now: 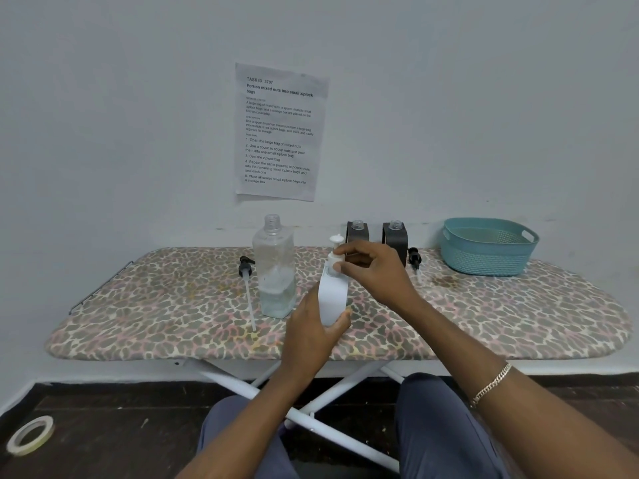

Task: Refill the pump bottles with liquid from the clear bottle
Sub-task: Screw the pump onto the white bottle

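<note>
On the leopard-print bench [484, 316], a teal basket [461, 252] is set well to the right of the uncapped clear bottle [275, 271], which stands upright and partly filled. Just right of the clear bottle, a white pump bottle [332, 299] is gripped around its body by the curled fingers [340, 319] of the left hand [311, 333], while its pump head [335, 252] is pinched by the right hand [377, 271]. Behind and right of the clear bottle stand the nearer dark bottle [358, 235] and the farther dark bottle [396, 238], both uncapped; one black pump [246, 266] is laid just left of the clear bottle and a second black pump [414, 257] beyond the dark bottles.

Right hand [373, 274] covers lower half of one black bottle [358, 233]. Left hand [311, 330] hides white bottle [333, 295] base. Paper [280, 133] fine print unreadable.
</note>
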